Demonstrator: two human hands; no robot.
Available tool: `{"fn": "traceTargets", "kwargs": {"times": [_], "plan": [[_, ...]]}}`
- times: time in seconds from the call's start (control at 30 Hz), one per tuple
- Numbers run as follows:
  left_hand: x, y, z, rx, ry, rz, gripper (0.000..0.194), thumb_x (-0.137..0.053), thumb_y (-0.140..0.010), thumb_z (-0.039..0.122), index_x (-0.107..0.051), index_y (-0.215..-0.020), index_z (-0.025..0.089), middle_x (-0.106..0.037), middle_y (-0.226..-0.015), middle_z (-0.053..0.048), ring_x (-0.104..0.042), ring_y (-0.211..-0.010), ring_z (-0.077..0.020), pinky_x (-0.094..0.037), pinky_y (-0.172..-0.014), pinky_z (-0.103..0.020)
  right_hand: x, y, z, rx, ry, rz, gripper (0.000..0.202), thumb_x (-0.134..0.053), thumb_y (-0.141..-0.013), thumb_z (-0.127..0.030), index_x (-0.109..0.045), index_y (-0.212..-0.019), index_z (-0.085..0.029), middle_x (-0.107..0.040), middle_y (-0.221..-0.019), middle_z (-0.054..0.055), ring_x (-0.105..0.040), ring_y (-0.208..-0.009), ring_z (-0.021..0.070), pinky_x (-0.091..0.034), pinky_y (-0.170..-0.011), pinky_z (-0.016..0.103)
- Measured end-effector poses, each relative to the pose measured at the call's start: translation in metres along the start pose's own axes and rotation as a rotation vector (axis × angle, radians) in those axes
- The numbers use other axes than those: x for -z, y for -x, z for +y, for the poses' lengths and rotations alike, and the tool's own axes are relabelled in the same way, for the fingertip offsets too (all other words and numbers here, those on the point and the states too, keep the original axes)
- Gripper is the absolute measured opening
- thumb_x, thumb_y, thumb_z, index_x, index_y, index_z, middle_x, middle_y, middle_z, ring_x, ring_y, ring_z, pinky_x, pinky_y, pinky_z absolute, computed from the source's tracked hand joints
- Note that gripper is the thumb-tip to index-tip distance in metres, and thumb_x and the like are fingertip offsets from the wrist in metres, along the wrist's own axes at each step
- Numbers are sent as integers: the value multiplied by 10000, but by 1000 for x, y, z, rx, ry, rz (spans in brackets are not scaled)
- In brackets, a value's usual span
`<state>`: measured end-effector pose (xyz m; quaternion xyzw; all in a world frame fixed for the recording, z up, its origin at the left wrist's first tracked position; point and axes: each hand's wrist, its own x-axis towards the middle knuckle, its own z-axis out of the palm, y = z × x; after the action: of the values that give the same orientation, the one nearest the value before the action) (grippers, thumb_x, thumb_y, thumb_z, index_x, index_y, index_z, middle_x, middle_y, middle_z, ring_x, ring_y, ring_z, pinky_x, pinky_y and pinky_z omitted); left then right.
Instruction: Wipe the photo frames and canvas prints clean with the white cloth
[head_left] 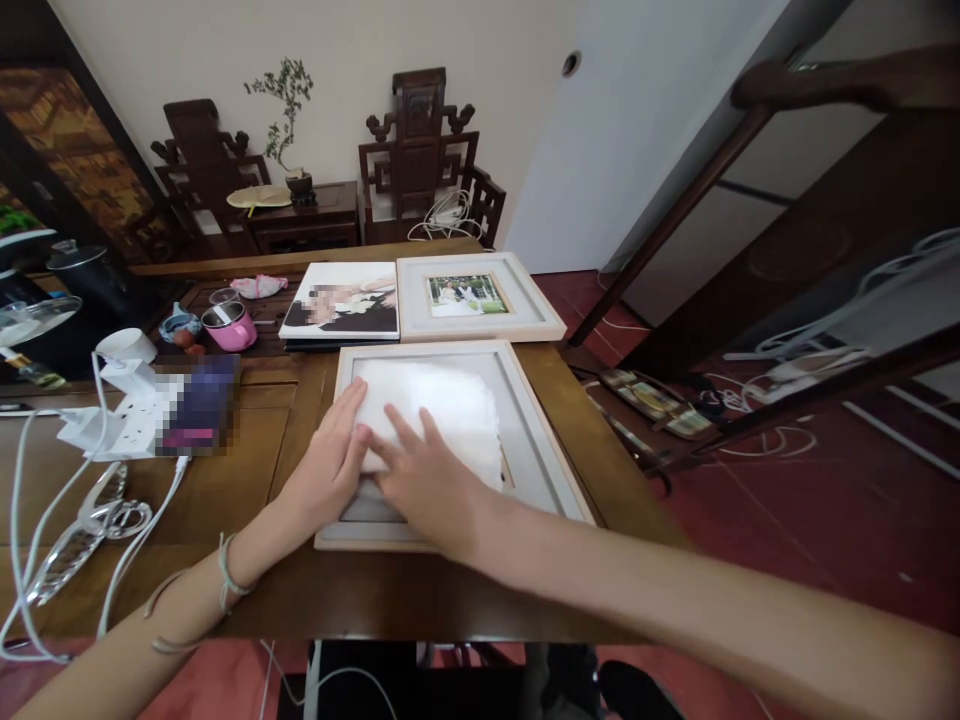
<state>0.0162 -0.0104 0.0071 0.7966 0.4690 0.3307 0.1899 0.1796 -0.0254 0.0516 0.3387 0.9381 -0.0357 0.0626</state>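
A white sheet, tissue or cloth (450,400), lies over the middle of a light wooden picture frame (536,430) near the table's front edge. My right hand (427,480) rests on the sheet with its fingers spread. Beside it, my left hand (334,455) lies flat along the sheet's left edge, fingers close to those of the right hand. Behind this frame stands a second framed photo (465,295) lying flat, with a photo album or print (341,300) to its left.
On the left of the wooden table (247,440) are a pink mug (229,325), a power strip with white cables (135,415), a silver hair clip (82,530) and a dark kettle (86,275). Wooden chairs (420,140) stand behind; a wooden rack (675,230) is at the right.
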Motion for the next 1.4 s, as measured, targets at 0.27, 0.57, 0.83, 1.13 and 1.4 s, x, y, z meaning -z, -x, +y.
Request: {"fn": "traceTargets", "kwargs": {"times": [0.27,0.57,0.83,1.13,1.4], "plan": [[-2,-1,0,72,-32,12,568,-204,-998,451,-448,-1373,102,-422,-1476,-157,-350,-1397,-223,-254,-1173,-449,27,33,-15,97,-113,-274,589,-657,-694,-79,-596,-1275,-156,-302,-1538,135,-182,-1388,470,-266,-1057,686],[-5,-3,-2,45,-148,-26,482,-294,-990,344,-463,-1348,69,-455,-1443,-191,-352,-1396,-244,-283,-1162,-469,9,41,-16,97,-124,-182,574,-660,-708,-123,-594,-1277,-159,-338,-1516,160,-189,-1387,468,-264,-1047,691],[-5,4,1,32,-235,-167,491,-366,-952,244,-387,-1418,93,-360,-1509,-174,-253,-1436,-281,-280,-1139,-535,20,96,36,-90,-110,-133,591,-494,-605,69,-704,-1066,-235,-579,-1337,93,-463,-1284,347,-470,-979,534],[-2,0,2,-47,-152,-146,561,-366,-818,13,-512,-1340,161,-527,-1383,-135,-441,-1331,-269,-382,-1094,-501,22,-34,69,53,107,210,561,-516,-760,18,-562,-1294,-149,-359,-1516,106,-217,-1417,339,-264,-1105,549],[-4,5,-8,-72,-110,-101,648,-346,-747,-38,-508,-1347,146,-500,-1420,-131,-414,-1359,-261,-347,-1122,-520,11,-28,94,59,42,200,457,-540,-739,18,-659,-1153,-132,-638,-1236,169,-396,-1342,278,-306,-1072,496]]}}
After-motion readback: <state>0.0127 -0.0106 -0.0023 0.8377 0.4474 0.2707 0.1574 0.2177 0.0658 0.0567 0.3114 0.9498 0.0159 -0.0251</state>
